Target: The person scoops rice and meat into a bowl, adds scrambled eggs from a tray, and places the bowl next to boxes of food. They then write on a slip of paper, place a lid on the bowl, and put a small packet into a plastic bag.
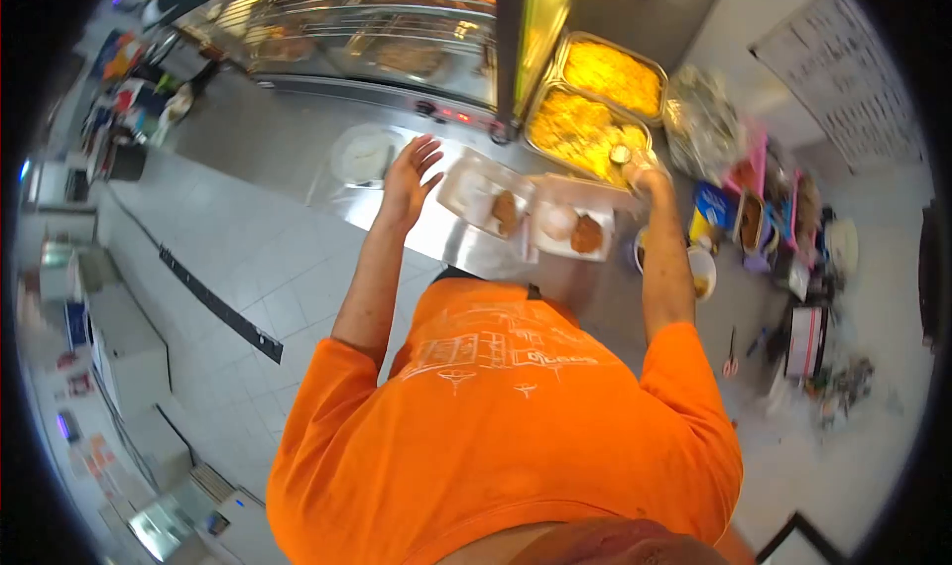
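My right hand (647, 175) is closed at the near right corner of a metal tray of yellow food (575, 124). By its fingers shows a small round cup-like thing (621, 155), which I cannot make out fully. My left hand (405, 186) hangs over the counter with its fingers apart and holds nothing. Just right of it lies an opened takeaway box (474, 186) with white and brown food inside. Beside that, a second opened box (557, 224) holds a pale round mound and a brown piece.
A white plate (361, 157) with a utensil lies left of my left hand. Behind stands a glass display case (397, 30). A second yellow-food tray (613, 75), plastic bags (699, 114), a bowl (701, 271) and scissors (731, 355) are on the right.
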`<state>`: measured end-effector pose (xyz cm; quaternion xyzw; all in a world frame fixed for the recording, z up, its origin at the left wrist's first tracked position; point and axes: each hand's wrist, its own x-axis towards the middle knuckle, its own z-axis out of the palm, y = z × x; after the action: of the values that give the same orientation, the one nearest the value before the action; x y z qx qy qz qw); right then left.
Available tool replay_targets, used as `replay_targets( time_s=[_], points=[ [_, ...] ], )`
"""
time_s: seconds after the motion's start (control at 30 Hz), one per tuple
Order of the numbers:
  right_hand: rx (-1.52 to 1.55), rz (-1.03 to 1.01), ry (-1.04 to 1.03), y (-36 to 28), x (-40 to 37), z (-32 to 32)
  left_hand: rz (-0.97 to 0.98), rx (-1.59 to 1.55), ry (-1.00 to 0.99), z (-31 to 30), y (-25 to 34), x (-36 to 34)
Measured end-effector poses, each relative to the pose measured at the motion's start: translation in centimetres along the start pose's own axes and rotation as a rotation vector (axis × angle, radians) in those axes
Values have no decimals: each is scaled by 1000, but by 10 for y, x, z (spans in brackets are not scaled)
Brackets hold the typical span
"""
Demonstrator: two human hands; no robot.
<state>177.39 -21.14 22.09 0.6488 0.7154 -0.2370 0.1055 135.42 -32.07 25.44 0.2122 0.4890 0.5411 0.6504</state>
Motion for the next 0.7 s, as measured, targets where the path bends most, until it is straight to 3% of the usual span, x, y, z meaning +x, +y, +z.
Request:
replay_targets(
  time_s=[0.03, 0.1, 0.2, 0.27, 0.33, 0.37, 0.47, 0.53, 0.7],
  points=[
    [-8, -6, 54, -3, 3, 2, 53, 31, -31, 4, 17, 7],
    [98, 16, 354, -3, 8, 22, 211, 17, -82, 9, 60, 22],
    [321, -108, 616, -19, -21, 19, 532, 55, 84, 2, 142, 44],
    [608, -64, 451, -46, -68, 1, 714, 107, 269, -23, 201, 66],
    [668, -149, 500, -37, -85, 11, 892, 108, 401, -60, 261, 89],
    [1022, -81, 457, -19, -79, 38, 982, 99, 442, -79, 294, 95],
    [1123, 34, 504, -43, -108, 43, 1152, 166, 554, -137, 381, 122],
    [1162, 94, 524, -69, -119, 46, 1206, 125, 524, -177, 427, 147],
    [1218, 183, 565, -130, -132, 56, 1280, 165, 441, -208, 504, 156]
  ],
)
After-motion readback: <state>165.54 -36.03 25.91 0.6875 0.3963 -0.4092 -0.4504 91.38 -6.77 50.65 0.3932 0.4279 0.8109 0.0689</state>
